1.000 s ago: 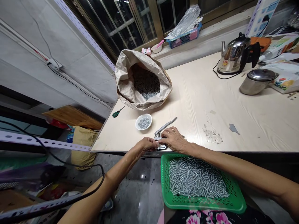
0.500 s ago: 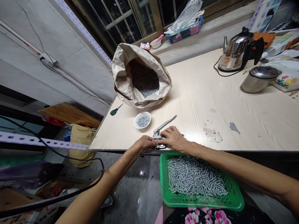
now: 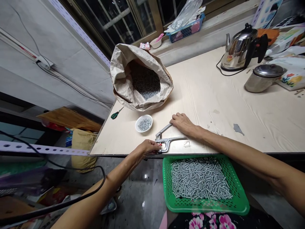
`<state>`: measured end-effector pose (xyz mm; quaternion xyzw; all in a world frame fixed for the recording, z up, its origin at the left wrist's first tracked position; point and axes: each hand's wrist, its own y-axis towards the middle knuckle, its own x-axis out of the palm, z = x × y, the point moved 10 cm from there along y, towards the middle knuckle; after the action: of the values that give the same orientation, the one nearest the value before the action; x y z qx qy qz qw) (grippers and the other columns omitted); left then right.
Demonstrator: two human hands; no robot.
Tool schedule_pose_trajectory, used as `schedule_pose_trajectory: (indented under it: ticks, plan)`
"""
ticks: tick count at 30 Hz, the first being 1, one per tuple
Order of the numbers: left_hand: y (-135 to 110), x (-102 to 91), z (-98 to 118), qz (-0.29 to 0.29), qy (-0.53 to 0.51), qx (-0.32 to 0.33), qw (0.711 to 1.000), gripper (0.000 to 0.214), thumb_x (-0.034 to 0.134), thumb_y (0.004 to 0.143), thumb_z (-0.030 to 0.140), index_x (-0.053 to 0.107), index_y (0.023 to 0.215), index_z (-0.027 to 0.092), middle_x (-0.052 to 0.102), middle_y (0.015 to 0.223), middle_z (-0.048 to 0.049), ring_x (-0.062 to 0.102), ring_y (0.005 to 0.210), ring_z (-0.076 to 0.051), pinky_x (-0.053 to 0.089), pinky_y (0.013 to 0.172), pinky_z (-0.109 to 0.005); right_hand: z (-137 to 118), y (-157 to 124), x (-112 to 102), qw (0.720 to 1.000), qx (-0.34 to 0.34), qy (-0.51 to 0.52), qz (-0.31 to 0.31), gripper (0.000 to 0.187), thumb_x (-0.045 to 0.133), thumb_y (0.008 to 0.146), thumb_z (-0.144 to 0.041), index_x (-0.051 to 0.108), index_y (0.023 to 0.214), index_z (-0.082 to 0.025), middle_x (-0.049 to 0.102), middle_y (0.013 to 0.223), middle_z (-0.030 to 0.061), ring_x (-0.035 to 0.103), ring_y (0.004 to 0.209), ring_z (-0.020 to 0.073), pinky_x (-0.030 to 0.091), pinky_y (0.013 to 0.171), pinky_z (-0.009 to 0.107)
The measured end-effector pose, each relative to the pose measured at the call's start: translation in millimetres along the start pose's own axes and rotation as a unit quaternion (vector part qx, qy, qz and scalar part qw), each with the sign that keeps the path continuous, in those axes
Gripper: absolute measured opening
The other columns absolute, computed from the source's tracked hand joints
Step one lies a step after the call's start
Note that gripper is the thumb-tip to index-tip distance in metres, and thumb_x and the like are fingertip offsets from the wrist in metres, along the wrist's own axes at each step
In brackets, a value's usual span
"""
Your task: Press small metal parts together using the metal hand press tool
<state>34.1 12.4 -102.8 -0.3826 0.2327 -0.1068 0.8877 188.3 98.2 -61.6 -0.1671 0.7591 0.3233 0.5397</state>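
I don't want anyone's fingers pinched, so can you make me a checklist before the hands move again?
1. Left hand clear of the silver metal two-handled tool: not ok, its fingertips are right at the working end.
2. The tool's long handles spread apart: ok.
3. Right hand at the end of the upper handle: ok.
4. What the left fingertips pinch: cannot tell, too small and partly hidden.
5. Pointed scissors with dark green handles away from both hands: ok.
6. Green plastic basket of silver screws not tipped over: ok.
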Motion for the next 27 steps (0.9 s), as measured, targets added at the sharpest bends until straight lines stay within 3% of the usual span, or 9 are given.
schedule_pose_trajectory:
  ticks: [8,11,15,17,20,23,25,27]
  plan:
    - [1,-1.0,0,0.008,0.030,0.004,1.000,0.032,0.079,0.044,0.038,0.059,0.050,0.014,0.049,0.044,0.0038,0.038,0.047,-0.008,0.028,0.050,-0.023,5,-2,-9,0.999,-0.007,0.032,0.025,0.022,0.046,0.094,-0.015,0.064,0.082,-0.018,0.060,0.087,0.0087,0.047,0.083,0.0228,0.036,0.066,0.033]
    - [-2,0.4,3,0.007,0.030,0.007,0.999,0.033,0.078,0.044,0.041,0.059,0.051,0.015,0.049,0.046,0.0037,0.037,0.048,-0.008,0.027,0.050,-0.023,0,-11,-12,0.996,-0.034,0.079,-0.005,0.016,0.056,0.092,-0.029,0.063,0.098,-0.016,0.059,0.093,0.0098,0.048,0.086,0.0227,0.041,0.071,0.033]
    - [-6,0.9,6,0.014,0.032,0.005,0.999,0.035,0.078,0.042,0.042,0.059,0.052,0.015,0.050,0.046,0.0036,0.037,0.048,-0.008,0.027,0.051,-0.023,-17,-28,-19,0.986,-0.115,0.112,-0.045,0.083,0.073,0.071,-0.061,0.046,0.130,-0.009,0.056,0.113,0.0161,0.048,0.100,0.0281,0.042,0.084,0.039]
    - [-7,2.7,7,0.007,0.036,0.009,0.999,0.035,0.078,0.042,0.043,0.059,0.052,0.015,0.049,0.046,0.0037,0.037,0.049,-0.008,0.026,0.051,-0.024,-21,-34,-21,0.984,-0.128,0.108,-0.055,0.095,0.077,0.064,-0.062,0.041,0.135,-0.010,0.054,0.117,0.0169,0.048,0.104,0.0301,0.040,0.087,0.042]
    - [-6,3.6,8,0.002,0.044,0.013,0.999,0.038,0.079,0.042,0.046,0.058,0.051,0.015,0.047,0.045,0.0043,0.034,0.047,-0.008,0.024,0.050,-0.024,-23,-39,-18,0.986,-0.112,0.096,-0.073,0.090,0.079,0.066,-0.055,0.040,0.136,-0.015,0.057,0.115,0.0140,0.049,0.102,0.0301,0.037,0.089,0.046]
    - [-5,3.5,10,-0.001,0.051,0.019,0.999,0.041,0.080,0.042,0.048,0.057,0.050,0.015,0.045,0.044,0.0049,0.033,0.046,-0.007,0.022,0.049,-0.024,-27,-43,-18,0.987,-0.100,0.097,-0.075,0.079,0.077,0.073,-0.048,0.040,0.136,-0.017,0.058,0.113,0.0122,0.050,0.099,0.0281,0.038,0.086,0.044]
    - [-6,3.9,11,0.001,0.071,0.018,0.997,0.039,0.079,0.047,0.047,0.056,0.050,0.015,0.045,0.044,0.0044,0.034,0.046,-0.008,0.025,0.049,-0.024,-31,-47,-20,0.987,-0.098,0.110,-0.065,0.072,0.075,0.077,-0.041,0.040,0.136,-0.016,0.058,0.111,0.0120,0.050,0.096,0.0263,0.040,0.081,0.039]
    - [-11,-0.1,15,0.040,0.143,0.025,0.989,0.035,0.075,0.058,0.043,0.057,0.051,0.014,0.048,0.049,0.0015,0.040,0.049,-0.010,0.030,0.051,-0.025,-34,-52,-24,0.987,-0.088,0.127,-0.048,0.066,0.071,0.081,-0.032,0.039,0.136,-0.016,0.058,0.110,0.0117,0.050,0.094,0.0248,0.041,0.079,0.037]
